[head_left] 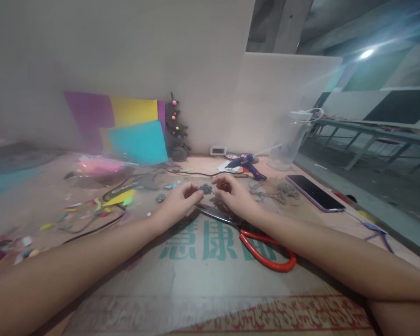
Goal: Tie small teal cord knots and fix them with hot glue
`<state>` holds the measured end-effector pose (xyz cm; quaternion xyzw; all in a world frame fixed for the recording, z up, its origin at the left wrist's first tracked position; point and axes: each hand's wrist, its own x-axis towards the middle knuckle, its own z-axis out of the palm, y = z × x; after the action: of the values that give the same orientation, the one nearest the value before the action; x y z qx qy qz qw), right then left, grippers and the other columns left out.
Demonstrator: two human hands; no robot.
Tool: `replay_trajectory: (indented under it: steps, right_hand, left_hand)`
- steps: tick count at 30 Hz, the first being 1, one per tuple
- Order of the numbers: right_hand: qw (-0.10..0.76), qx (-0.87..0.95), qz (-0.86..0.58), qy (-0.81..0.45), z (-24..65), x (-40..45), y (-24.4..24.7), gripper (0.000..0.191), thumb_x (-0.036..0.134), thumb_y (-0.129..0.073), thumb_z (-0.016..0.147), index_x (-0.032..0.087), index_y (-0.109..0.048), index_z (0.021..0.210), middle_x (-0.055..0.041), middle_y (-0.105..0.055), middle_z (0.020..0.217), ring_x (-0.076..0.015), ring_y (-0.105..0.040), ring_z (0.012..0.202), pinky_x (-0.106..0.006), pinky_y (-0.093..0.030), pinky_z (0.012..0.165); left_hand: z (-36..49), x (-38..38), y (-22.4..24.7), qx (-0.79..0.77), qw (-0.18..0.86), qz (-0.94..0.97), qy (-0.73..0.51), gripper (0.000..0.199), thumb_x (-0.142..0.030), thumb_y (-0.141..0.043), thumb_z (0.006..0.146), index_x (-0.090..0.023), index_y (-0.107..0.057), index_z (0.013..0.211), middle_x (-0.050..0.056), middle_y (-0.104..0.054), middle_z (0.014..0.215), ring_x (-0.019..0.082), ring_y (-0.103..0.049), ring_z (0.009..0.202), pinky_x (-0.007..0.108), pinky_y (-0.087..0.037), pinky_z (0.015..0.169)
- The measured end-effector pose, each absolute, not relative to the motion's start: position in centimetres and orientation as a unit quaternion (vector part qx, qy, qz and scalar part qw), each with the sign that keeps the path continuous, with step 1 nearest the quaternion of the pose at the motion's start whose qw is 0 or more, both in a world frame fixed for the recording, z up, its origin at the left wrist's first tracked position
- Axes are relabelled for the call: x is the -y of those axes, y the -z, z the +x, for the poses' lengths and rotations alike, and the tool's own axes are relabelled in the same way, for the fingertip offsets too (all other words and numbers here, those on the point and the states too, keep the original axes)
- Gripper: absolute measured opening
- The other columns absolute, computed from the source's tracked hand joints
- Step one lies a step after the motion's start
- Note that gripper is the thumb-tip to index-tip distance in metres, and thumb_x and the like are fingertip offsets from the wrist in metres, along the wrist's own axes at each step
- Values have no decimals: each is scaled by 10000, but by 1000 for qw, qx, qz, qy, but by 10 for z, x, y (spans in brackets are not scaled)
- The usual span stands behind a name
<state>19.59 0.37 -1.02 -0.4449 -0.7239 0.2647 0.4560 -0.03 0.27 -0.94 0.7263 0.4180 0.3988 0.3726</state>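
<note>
- Printed cardboard (140,284): beneath the left hand (177,203) and right hand (236,198).
- Red-handled scissors (245,234): just below the right hand, blades pointing toward the left.
- Right hand: fingers curled, thumb facing them; whether it grips anything, I cannot tell.
- Left hand: thumb and forefinger near together; grip unclear.
- Smartphone (315,193): right of the right hand.
- Small grey rosette (206,188): between both hands, at the left fingertips.

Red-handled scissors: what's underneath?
Printed cardboard; the scissors' red handles partly cover its rightmost green character. The covered strokes can't be seen, nor can anything hidden beneath the blades.
</note>
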Motion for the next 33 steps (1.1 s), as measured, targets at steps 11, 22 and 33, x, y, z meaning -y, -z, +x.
replay_trajectory:
  steps: [11,22,33]
  right_hand:
    - [430,766,-438,-190,197,-2,10,334,26,-401,752,192,-603,960,4,-502,806,-144,-494,750,-285,-406,704]
    - [430,777,-435,-149,197,-1,8,347,2,-396,720,194,-612,913,-3,-475,801,-150,-469,733,-277,-381,675]
    - [466,730,-430,-255,197,0,8,206,135,-430,846,207,-552,995,-11,-579,896,-125,-488,655,-264,-388,597]
  left_hand:
    - [0,-3,8,-418,373,732,-388,228,-403,-541,851,-178,-549,813,-10,-574,748,159,-541,714,262,-402,678]
    - [0,-3,9,-420,371,731,-390,225,-408,-542,839,-184,-555,814,6,-598,759,173,-560,723,273,-418,681]
    - [-1,-5,13,-419,365,734,-390,238,-422,-536,863,-187,-559,830,-6,-605,758,163,-570,709,267,-428,666]
